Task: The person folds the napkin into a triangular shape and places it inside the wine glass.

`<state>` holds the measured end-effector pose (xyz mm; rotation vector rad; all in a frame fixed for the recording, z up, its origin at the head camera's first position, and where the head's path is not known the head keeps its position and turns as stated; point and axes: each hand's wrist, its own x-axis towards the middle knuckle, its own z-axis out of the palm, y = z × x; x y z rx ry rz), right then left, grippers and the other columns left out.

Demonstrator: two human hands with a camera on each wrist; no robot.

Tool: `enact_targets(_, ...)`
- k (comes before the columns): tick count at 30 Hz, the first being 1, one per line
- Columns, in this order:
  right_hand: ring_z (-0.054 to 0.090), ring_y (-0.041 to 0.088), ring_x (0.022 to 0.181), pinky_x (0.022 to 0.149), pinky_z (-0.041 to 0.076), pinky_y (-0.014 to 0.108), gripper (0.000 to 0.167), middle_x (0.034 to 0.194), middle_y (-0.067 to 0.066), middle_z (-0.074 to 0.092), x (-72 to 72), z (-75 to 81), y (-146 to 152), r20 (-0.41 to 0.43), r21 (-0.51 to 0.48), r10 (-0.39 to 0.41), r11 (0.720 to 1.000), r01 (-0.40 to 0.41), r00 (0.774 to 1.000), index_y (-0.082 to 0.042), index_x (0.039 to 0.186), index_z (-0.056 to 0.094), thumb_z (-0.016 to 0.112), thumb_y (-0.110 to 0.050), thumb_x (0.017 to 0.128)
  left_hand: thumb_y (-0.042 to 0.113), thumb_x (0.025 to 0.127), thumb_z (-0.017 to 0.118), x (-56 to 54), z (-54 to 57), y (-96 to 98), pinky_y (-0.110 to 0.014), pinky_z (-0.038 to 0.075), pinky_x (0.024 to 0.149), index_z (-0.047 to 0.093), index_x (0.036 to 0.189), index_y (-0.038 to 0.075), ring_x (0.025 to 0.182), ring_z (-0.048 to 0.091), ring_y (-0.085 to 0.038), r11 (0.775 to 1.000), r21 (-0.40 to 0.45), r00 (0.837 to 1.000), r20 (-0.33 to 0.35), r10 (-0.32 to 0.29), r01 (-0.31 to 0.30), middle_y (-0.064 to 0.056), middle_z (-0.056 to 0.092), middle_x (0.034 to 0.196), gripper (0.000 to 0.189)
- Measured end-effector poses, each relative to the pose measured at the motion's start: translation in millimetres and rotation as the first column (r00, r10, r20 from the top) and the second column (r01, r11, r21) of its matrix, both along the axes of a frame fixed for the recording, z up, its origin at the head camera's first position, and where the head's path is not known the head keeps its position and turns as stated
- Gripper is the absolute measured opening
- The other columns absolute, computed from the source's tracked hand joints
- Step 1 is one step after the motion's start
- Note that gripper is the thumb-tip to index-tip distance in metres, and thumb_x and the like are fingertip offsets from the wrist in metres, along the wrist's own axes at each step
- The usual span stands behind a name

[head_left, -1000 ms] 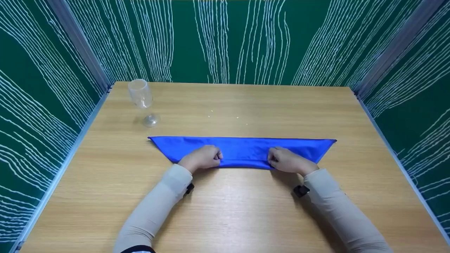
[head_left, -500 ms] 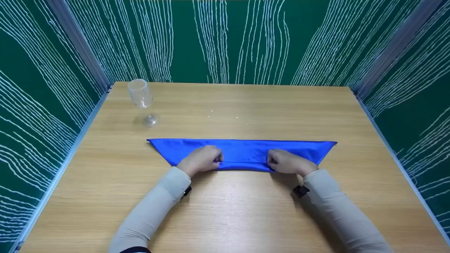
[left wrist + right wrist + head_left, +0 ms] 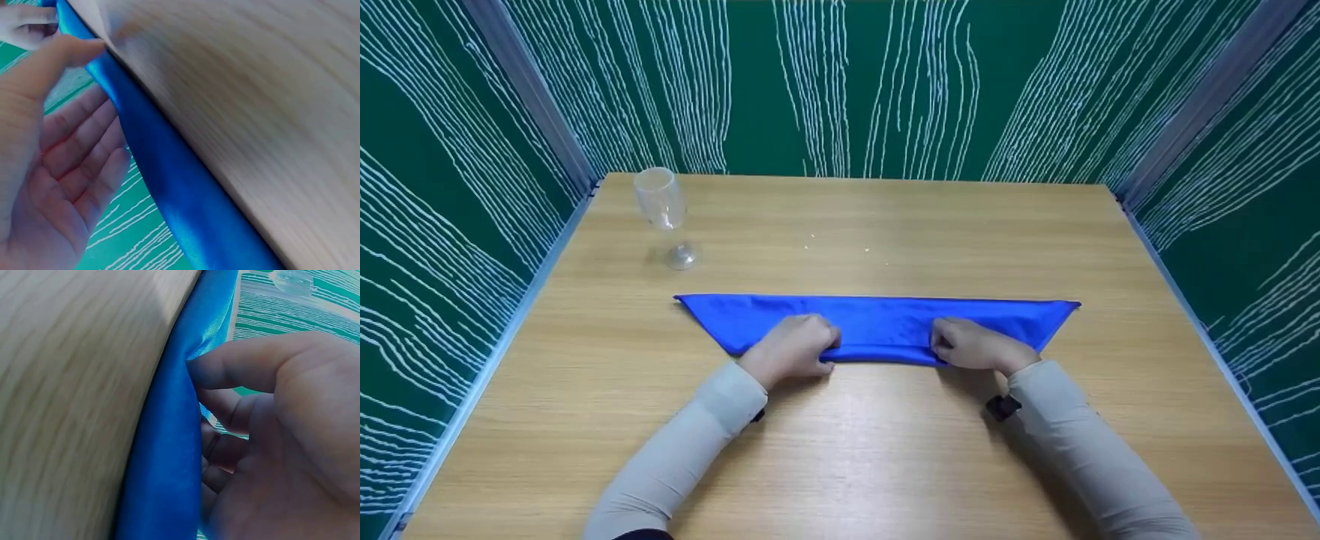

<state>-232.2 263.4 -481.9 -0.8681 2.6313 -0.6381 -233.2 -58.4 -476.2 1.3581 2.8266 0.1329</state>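
A blue satin-like cloth (image 3: 881, 319), folded into a long strip with pointed ends, lies across the table. Its near edge is rolled into a narrow band. My left hand (image 3: 793, 346) holds that edge left of the middle. In the left wrist view its thumb (image 3: 84, 50) meets the cloth's lower edge against the table, and the curled fingers (image 3: 84, 143) reach over the far side. Right of the middle, my right hand (image 3: 976, 345) pinches the rolled band. The right wrist view has its thumb (image 3: 225, 365) pressed into the cloth, with fingertips partly hidden behind the fold.
A clear stemmed glass (image 3: 661, 202) stands upright at the table's back left, beyond the cloth. Several tiny white specks lie on the wooden table (image 3: 930, 225) behind the cloth. Green panels (image 3: 877, 90) with white wavy lines enclose the back and both sides.
The cloth has shifted slightly towards me. My left thumb has moved from on top of the cloth down to its near edge, apart from the index finger. The right hand has barely moved.
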Motion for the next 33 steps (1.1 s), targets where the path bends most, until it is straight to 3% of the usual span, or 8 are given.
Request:
enact_targets(5, 0.05, 0.018, 0.078, 0.071, 0.044, 0.037, 0.005, 0.085, 0.002, 0.054, 0.4, -0.8, 0.0, -0.008, -0.006, 0.0, 1.0, 0.0, 1.0, -0.005, 0.09, 0.056, 0.056, -0.001, 0.094, 0.015, 0.085, 0.07, -0.1, -1.4, 3.9, -0.039, 0.054, 0.07, 0.066, 0.089, 0.007, 0.076, 0.064, -0.023, 1.0, -0.009, 0.997, -0.073, -0.027, 0.027, -0.005, 0.063, 0.078, 0.009)
enact_targets(10, 0.048, 0.017, 0.078, 0.072, 0.042, 0.035, 0.007, 0.084, 0.001, 0.053, 0.6, -2.0, -0.1, -0.006, -0.008, -0.003, 1.0, 0.003, 1.0, -0.006, 0.089, 0.055, 0.055, -0.001, 0.094, 0.008, 0.086, 0.063, -4.3, -2.0, 5.2, -0.038, 0.054, 0.064, 0.064, 0.081, 0.009, 0.065, 0.058, -0.019, 0.999, 0.018, 0.997, -0.076, -0.028, 0.03, -0.002, 0.058, 0.069, 0.005)
enact_targets(14, 0.048, 0.017, 0.078, 0.072, 0.043, 0.035, 0.008, 0.083, 0.0, 0.053, 0.7, -2.8, -0.1, -0.031, -0.026, 0.006, 1.0, -0.007, 1.0, -0.005, 0.087, 0.056, 0.054, 0.0, 0.093, 0.007, 0.085, 0.064, -10.5, 0.3, 5.1, -0.035, 0.05, 0.061, 0.062, 0.075, 0.01, 0.061, 0.047, -0.015, 1.0, 0.031, 1.0, 0.005, -0.001, 0.001, 0.002, 0.05, 0.066, 0.011)
enact_targets(17, 0.049, 0.017, 0.078, 0.072, 0.044, 0.036, 0.008, 0.083, 0.001, 0.054, 0.3, -3.5, 0.0, -0.039, -0.033, 0.009, 0.999, -0.011, 0.999, -0.005, 0.086, 0.056, 0.055, 0.0, 0.093, 0.008, 0.088, 0.063, -16.4, 3.3, 5.8, -0.033, 0.048, 0.063, 0.068, 0.08, 0.009, 0.065, 0.046, -0.014, 0.999, 0.016, 0.994, 0.106, 0.028, -0.03, 0.003, 0.055, 0.071, 0.01)
enact_targets(21, 0.049, 0.018, 0.079, 0.072, 0.043, 0.036, 0.007, 0.084, 0.001, 0.053, 0.1, -4.2, 0.0, -0.021, -0.024, -0.002, 1.0, 0.002, 1.0, -0.005, 0.088, 0.056, 0.055, -0.002, 0.094, 0.011, 0.093, 0.063, -25.6, 5.5, 6.0, -0.032, 0.052, 0.08, 0.075, 0.099, 0.006, 0.083, 0.061, -0.016, 0.998, 0.002, 0.968, 0.244, 0.06, -0.062, -0.003, 0.069, 0.093, 0.014)
enact_targets(24, 0.049, 0.018, 0.079, 0.073, 0.043, 0.036, 0.007, 0.085, 0.001, 0.053, 0.5, -4.7, 0.1, -0.005, -0.017, -0.014, 1.0, 0.014, 1.0, -0.006, 0.089, 0.055, 0.055, -0.002, 0.094, 0.012, 0.093, 0.063, -33.3, 4.6, 4.3, -0.036, 0.051, 0.091, 0.075, 0.106, 0.004, 0.098, 0.064, -0.02, 0.997, 0.019, 0.94, 0.336, 0.065, -0.076, -0.008, 0.071, 0.106, 0.019)
enact_targets(28, 0.049, 0.018, 0.079, 0.072, 0.043, 0.036, 0.006, 0.085, 0.001, 0.052, 1.2, -4.1, 0.5, 0.012, -0.017, -0.023, 1.0, 0.023, 1.0, -0.005, 0.089, 0.055, 0.054, -0.003, 0.095, 0.01, 0.091, 0.062, -41.8, 1.5, 0.9, -0.035, 0.051, 0.085, 0.074, 0.097, 0.005, 0.087, 0.059, -0.018, 0.994, 0.072, 0.906, 0.421, 0.043, -0.08, -0.005, 0.068, 0.095, 0.015)
enact_targets(33, 0.049, 0.018, 0.08, 0.073, 0.042, 0.035, 0.005, 0.086, 0.001, 0.053, 2.8, -3.2, 1.4, 0.036, -0.054, -0.033, 0.998, 0.035, 0.999, -0.006, 0.091, 0.055, 0.055, -0.004, 0.096, 0.01, 0.09, 0.062, -43.3, 0.0, -1.7, -0.028, 0.042, 0.07, 0.065, 0.08, 0.011, 0.072, 0.046, -0.012, 0.986, 0.121, 0.88, 0.472, 0.044, -0.115, 0.004, 0.054, 0.078, 0.011)
